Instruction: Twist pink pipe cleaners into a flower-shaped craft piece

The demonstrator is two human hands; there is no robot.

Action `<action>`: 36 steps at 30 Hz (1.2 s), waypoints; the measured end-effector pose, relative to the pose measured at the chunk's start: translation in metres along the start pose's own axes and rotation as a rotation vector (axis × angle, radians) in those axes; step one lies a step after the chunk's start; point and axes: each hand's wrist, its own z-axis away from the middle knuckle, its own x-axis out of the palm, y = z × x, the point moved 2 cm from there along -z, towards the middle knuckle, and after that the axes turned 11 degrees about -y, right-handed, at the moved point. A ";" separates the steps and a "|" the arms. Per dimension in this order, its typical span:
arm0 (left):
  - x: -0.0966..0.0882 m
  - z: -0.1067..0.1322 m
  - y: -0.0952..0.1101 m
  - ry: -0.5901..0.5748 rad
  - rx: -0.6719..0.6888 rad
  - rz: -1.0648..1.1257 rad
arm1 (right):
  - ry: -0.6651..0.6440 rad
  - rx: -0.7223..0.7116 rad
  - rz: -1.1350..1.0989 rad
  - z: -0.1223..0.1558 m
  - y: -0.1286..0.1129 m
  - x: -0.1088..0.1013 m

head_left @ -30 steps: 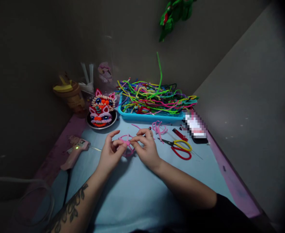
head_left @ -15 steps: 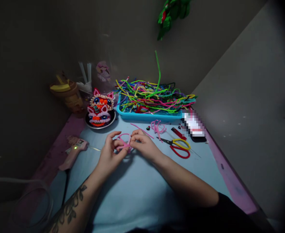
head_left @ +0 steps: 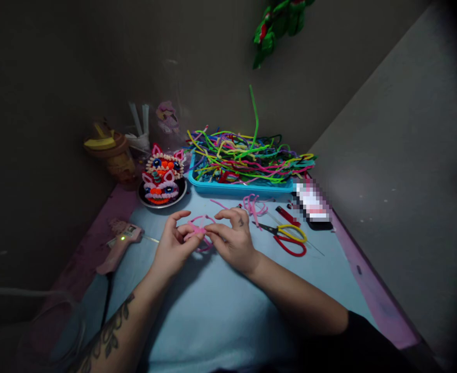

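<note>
Between my hands is a piece of bent pink pipe cleaners (head_left: pixel 196 230), looped into a rounded open shape. My left hand (head_left: pixel 174 241) pinches it from the left between thumb and fingers. From the right, my right hand (head_left: pixel 233 239) pinches its edge with thumb and fingertip, the index finger arched above. Fingers cover part of the piece. Behind my right hand lie a loose bundle of curled pink pipe cleaners (head_left: pixel 255 206) and a straight pink length, partly hidden. Scissors (head_left: pixel 286 239) with one yellow and one red handle rest to the right.
A blue tray (head_left: pixel 244 189) heaped with coloured pipe cleaners stands at the back. Left of it, a bowl (head_left: pixel 162 205) holds fuzzy animal heads. A pink glue gun (head_left: pixel 122 246) lies at left, its light on. A red cutter (head_left: pixel 288 216) and a phone (head_left: pixel 314 207) lie right.
My right hand has turned and its index finger has lifted into an arch, while its grip shifted on the pink piece. The pink piece has tilted slightly. The whole view shifted a little.
</note>
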 end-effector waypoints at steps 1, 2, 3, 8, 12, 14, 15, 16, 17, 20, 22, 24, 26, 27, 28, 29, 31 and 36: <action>0.000 0.000 0.000 0.001 0.012 -0.004 | -0.003 -0.001 -0.003 0.000 0.000 0.001; 0.000 0.001 0.000 0.002 0.026 -0.013 | -0.008 0.000 -0.008 0.000 -0.001 0.002; 0.001 0.002 0.000 0.005 0.041 -0.030 | -0.019 0.008 -0.018 0.000 -0.001 0.002; 0.001 0.004 -0.002 0.006 0.133 -0.158 | -0.138 0.117 -0.134 -0.004 0.002 0.007; 0.001 0.004 -0.002 -0.006 0.165 -0.218 | -0.252 0.188 -0.235 -0.007 0.006 0.009; 0.000 0.003 -0.001 -0.001 0.146 -0.197 | -0.250 0.190 -0.247 -0.008 0.006 0.008; -0.001 0.002 -0.001 0.003 0.126 -0.172 | -0.231 0.179 -0.240 -0.008 0.006 0.006; -0.001 0.002 -0.001 0.005 0.102 -0.143 | -0.206 0.160 -0.225 -0.008 0.005 0.005; -0.002 0.001 -0.001 0.006 0.075 -0.112 | -0.183 0.136 -0.208 -0.009 0.004 0.003; -0.004 0.000 -0.001 -0.012 0.008 -0.042 | -0.132 0.065 -0.156 -0.008 0.002 0.000; -0.004 -0.001 -0.001 -0.035 -0.008 -0.024 | -0.106 0.043 -0.136 -0.007 0.001 0.000; -0.003 0.000 -0.002 -0.055 0.000 -0.019 | -0.087 0.041 -0.131 -0.006 0.001 0.001; -0.002 0.000 -0.002 -0.058 0.021 -0.024 | -0.079 0.045 -0.137 -0.005 0.001 0.002; -0.002 0.000 -0.002 -0.057 0.036 -0.029 | -0.074 0.049 -0.144 -0.005 0.001 0.002; -0.001 0.001 -0.002 -0.057 0.050 -0.036 | -0.067 0.055 -0.158 -0.005 0.001 0.003; -0.001 0.001 -0.002 -0.057 0.064 -0.048 | -0.062 0.066 -0.179 -0.005 0.001 0.003; -0.001 0.002 -0.002 -0.064 0.095 -0.095 | -0.077 0.109 -0.240 -0.006 0.002 0.004; -0.004 0.005 -0.004 -0.124 0.194 -0.336 | -0.277 0.254 -0.368 -0.011 0.011 0.008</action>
